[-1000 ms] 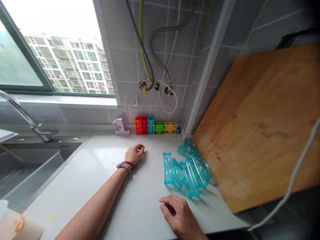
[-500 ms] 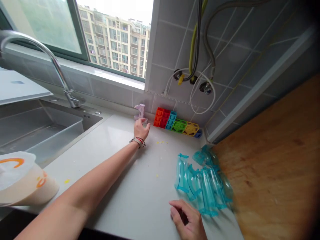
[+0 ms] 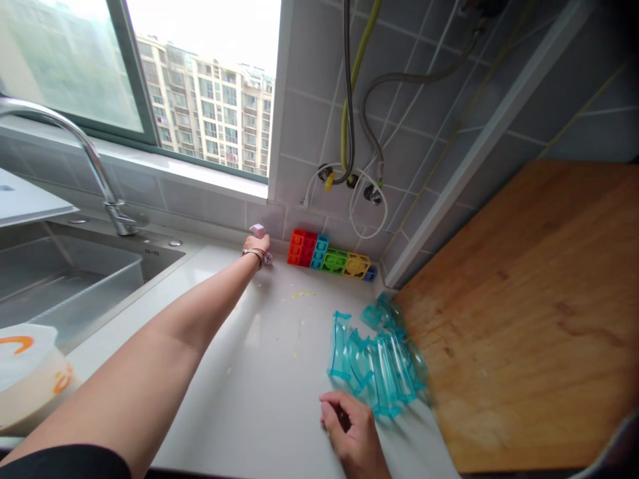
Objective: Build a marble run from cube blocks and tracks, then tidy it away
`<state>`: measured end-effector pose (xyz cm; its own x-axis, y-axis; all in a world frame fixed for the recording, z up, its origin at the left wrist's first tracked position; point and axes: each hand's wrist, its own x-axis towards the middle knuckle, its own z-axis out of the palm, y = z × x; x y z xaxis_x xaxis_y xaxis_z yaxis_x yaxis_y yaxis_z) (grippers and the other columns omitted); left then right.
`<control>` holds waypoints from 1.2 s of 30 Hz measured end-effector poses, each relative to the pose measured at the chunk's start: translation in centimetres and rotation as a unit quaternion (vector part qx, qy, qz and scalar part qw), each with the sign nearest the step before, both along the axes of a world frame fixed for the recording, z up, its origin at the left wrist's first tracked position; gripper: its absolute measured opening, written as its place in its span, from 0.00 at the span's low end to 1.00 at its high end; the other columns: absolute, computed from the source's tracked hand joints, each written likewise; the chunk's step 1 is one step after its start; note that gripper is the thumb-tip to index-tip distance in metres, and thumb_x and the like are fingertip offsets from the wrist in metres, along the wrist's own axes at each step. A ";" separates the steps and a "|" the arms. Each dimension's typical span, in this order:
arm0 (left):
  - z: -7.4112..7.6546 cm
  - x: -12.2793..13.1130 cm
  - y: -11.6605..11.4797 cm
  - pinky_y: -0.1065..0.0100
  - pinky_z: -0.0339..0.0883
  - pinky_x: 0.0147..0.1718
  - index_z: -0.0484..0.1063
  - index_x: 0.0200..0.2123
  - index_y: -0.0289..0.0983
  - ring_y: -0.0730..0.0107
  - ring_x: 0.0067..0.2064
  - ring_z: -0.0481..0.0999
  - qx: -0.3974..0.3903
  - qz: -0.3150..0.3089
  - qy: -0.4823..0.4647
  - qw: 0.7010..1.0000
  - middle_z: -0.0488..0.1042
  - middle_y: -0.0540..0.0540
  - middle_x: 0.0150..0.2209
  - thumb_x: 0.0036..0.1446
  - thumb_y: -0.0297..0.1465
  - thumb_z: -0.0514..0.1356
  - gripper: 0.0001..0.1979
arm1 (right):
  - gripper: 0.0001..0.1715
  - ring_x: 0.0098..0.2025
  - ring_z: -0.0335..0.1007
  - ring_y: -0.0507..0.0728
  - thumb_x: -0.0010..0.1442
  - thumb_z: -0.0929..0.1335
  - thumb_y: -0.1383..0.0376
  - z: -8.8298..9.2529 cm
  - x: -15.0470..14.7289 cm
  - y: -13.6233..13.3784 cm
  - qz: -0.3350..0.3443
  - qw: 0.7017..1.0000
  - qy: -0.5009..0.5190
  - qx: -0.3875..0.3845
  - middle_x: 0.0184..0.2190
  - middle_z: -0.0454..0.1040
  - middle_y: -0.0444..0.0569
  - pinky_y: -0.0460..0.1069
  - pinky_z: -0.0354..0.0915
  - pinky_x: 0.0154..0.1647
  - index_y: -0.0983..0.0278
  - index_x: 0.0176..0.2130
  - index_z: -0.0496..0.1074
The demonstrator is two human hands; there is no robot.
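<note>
At the back of the counter my left hand (image 3: 258, 245) is closed round a small pale purple piece (image 3: 257, 229), whose top shows above the fingers. My right hand (image 3: 349, 426) rests near the front edge with its fingers curled and thumb close to the index finger; nothing shows in it. Clear turquoise plastic pieces (image 3: 384, 372) lie just beyond and to the right of it. A row of red, blue, green and yellow blocks (image 3: 334, 260) stands against the tiled wall, to the right of my left hand.
A sink (image 3: 150, 266) with a chrome faucet (image 3: 120, 216) is on the left. A white container with orange marks (image 3: 37, 379) stands at the front left. Wooden board (image 3: 509, 319) at the right; hoses and a white cable (image 3: 384, 216) hang on the wall.
My left hand has reached the pale purple piece and closed round it. The camera view has shifted, and my right hand keeps its curled shape near the turquoise pieces.
</note>
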<state>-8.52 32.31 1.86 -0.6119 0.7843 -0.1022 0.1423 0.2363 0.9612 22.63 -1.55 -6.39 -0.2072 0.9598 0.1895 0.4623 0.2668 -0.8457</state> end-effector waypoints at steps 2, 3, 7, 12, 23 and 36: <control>0.7 0.5 -2.2 0.52 0.75 0.50 0.70 0.58 0.36 0.57 0.52 0.77 0.012 -0.011 -0.023 1.000 0.73 0.40 0.56 0.67 0.37 0.63 0.19 | 0.18 0.28 0.73 0.57 0.68 0.66 0.53 0.2 0.0 -0.1 0.000 1.000 0.012 -0.011 0.27 0.76 0.48 0.48 0.69 0.29 0.61 0.38 0.79; 1.1 0.8 -3.7 0.51 0.75 0.49 0.70 0.58 0.36 0.57 0.52 0.77 0.023 -0.020 -0.034 0.999 0.73 0.40 0.56 0.67 0.37 0.62 0.19 | 0.19 0.28 0.73 0.57 0.68 0.66 0.52 0.2 0.0 0.0 -0.001 1.000 0.021 -0.016 0.27 0.76 0.49 0.48 0.69 0.29 0.62 0.39 0.80; 2.2 3.2 -13.1 0.56 0.76 0.45 0.75 0.51 0.33 0.58 0.47 0.80 0.073 -0.083 -0.079 0.991 0.79 0.40 0.49 0.68 0.43 0.59 0.19 | 0.23 0.26 0.72 0.57 0.68 0.66 0.49 0.4 -0.2 0.3 0.005 0.998 0.058 -0.034 0.27 0.77 0.50 0.49 0.67 0.27 0.64 0.42 0.80; -0.5 6.5 -32.6 0.60 0.75 0.36 0.79 0.39 0.35 0.54 0.39 0.83 0.084 -0.205 -0.140 0.965 0.83 0.38 0.37 0.59 0.57 0.58 0.29 | 0.26 0.29 0.71 0.56 0.65 0.68 0.45 2.4 -1.4 -2.3 -0.024 0.991 0.127 -0.038 0.29 0.77 0.50 0.49 0.67 0.31 0.65 0.39 0.79; 1.8 7.8 -56.8 0.70 0.64 0.36 0.76 0.38 0.35 0.69 0.35 0.69 0.097 -0.516 -0.025 0.851 0.75 0.46 0.34 0.65 0.43 0.62 0.15 | 0.28 0.27 0.58 0.50 0.65 0.69 0.44 9.5 -2.7 -20.8 0.107 0.972 0.152 -0.147 0.24 0.66 0.42 0.45 0.54 0.27 0.65 0.31 0.72; 2.8 8.4 -59.7 0.66 0.69 0.41 0.77 0.47 0.38 0.63 0.39 0.77 0.177 -0.533 0.254 0.788 0.81 0.45 0.40 0.64 0.34 0.64 0.10 | 0.33 0.12 0.47 0.46 0.61 0.68 0.43 7.0 -3.4 -24.4 0.069 0.907 0.305 -0.282 0.11 0.57 0.38 0.45 0.43 0.14 0.64 0.20 0.66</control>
<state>-0.07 -27.37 4.61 0.5215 0.8043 0.2847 0.4653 -0.5478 0.6953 19.23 -25.95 0.61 -0.3544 0.9124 -0.2048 -0.1419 -0.2690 -0.9526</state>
